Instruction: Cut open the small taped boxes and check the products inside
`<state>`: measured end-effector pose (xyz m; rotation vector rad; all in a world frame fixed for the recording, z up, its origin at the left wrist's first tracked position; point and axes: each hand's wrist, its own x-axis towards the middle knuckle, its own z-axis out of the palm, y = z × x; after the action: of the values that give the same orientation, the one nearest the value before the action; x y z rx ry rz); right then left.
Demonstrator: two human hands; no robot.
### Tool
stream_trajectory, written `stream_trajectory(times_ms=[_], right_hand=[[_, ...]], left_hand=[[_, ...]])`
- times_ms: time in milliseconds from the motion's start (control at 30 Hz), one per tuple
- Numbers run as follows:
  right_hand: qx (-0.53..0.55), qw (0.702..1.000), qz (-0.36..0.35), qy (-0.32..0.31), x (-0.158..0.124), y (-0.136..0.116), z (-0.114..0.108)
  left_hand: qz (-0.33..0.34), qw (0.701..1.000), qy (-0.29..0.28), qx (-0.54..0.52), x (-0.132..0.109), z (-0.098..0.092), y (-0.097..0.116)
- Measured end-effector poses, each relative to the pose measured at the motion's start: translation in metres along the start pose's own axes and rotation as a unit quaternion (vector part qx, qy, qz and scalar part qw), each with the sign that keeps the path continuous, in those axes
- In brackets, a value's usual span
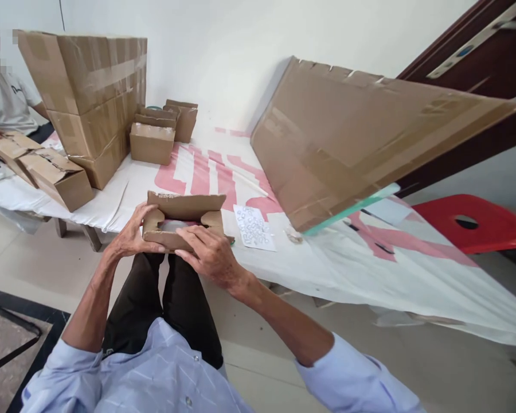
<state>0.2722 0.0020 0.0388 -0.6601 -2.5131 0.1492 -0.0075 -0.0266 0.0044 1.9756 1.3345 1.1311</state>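
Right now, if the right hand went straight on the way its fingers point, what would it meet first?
The open box, which the right hand seems to touch at its near side; beyond, probably the left hand at the box's left end, though depth is unclear.

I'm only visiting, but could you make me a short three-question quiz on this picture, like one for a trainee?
1. What color is the plastic seat at the right?
A) green
B) red
C) yellow

2. True or false: the stack of taped cartons stands left of the large cardboard piece.

3. Where do the person's left hand and right hand touch the small open cardboard box?

Key:
1. B
2. True
3. The left hand holds its left end; the right hand is at its near wall.
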Motion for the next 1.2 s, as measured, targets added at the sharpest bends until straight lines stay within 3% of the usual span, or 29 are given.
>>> stream_trajectory(times_ms=[133,267,333,467,600,733,900,1033,1200], right_hand=[[0.14,0.989,0.003,-0.052,0.005,-0.003,-0.028],[0.086,0.984,0.051,-0.148,0.032,0.014,-0.042],[0.012,0.977,0.071,-0.2,0.051,0.025,-0.037],[-0.08,0.934,0.086,-0.336,0.082,0.04,-0.015],[-0.107,0.912,0.073,-0.388,0.091,0.049,0.003],[-0.106,0.916,0.034,-0.385,0.08,0.059,0.013],[-0.049,0.945,0.041,-0.319,0.072,0.06,0.005],[-0.022,0.97,0.047,-0.236,0.082,0.056,-0.025],[0.04,0.992,0.08,-0.084,0.093,0.066,-0.085]], left_hand=[[-0.006,1.0,-0.016,0.003,-0.003,-0.004,-0.006],[0.002,1.0,-0.022,0.017,-0.004,-0.003,-0.01],[0.004,1.0,-0.021,0.015,-0.002,-0.002,-0.01],[-0.011,1.0,-0.018,0.005,0.0,-0.002,-0.009],[-0.007,1.0,-0.018,-0.006,0.001,0.0,-0.014],[0.001,1.0,-0.013,-0.01,0.002,0.005,-0.018],[0.008,1.0,-0.01,-0.005,0.004,0.004,-0.02],[0.004,1.0,-0.005,-0.006,0.015,0.003,-0.027],[-0.002,1.0,0.016,0.009,0.039,-0.007,-0.04]])
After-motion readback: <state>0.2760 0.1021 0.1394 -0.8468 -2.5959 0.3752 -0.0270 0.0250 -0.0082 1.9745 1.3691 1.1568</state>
